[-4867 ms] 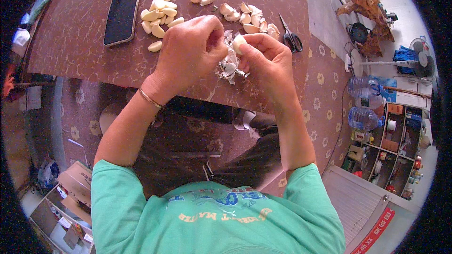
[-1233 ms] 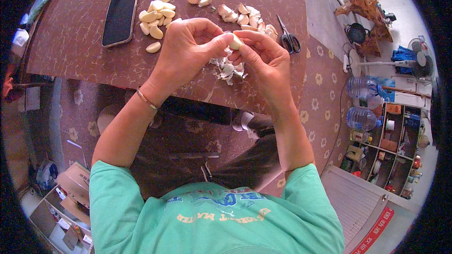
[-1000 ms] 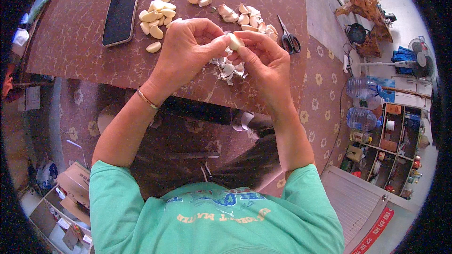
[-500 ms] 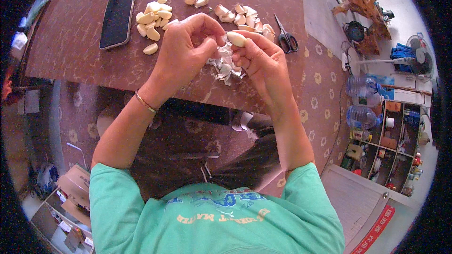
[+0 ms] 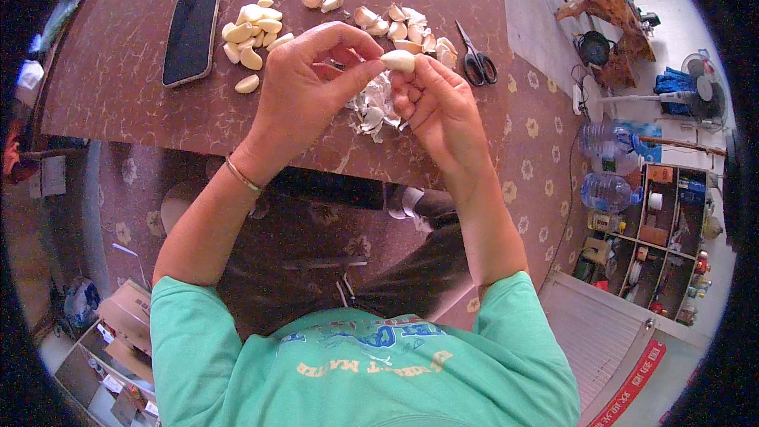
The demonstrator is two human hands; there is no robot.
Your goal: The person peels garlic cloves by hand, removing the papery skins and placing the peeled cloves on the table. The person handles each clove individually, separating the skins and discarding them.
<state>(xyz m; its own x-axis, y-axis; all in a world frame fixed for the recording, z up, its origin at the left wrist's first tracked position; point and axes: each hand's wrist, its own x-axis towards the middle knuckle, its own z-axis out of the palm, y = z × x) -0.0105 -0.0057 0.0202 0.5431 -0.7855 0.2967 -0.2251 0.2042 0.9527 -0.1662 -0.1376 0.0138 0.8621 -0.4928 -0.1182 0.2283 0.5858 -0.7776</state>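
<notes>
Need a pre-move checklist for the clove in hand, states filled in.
1. Right hand has a grip on the garlic clove: ok, pinched at its right end.
2. Left hand has a firm grip too: cannot tell; fingertips are at the left end, pressure unclear.
3. Clove free of skin all round: cannot tell; visible side looks pale and smooth, underside hidden.
4. Peeled cloves apart from the loose skins: ok.
5. Area below the fingers free of skins: not ok, scraps lie there.
6. Scissors out of contact with either hand: ok.
</notes>
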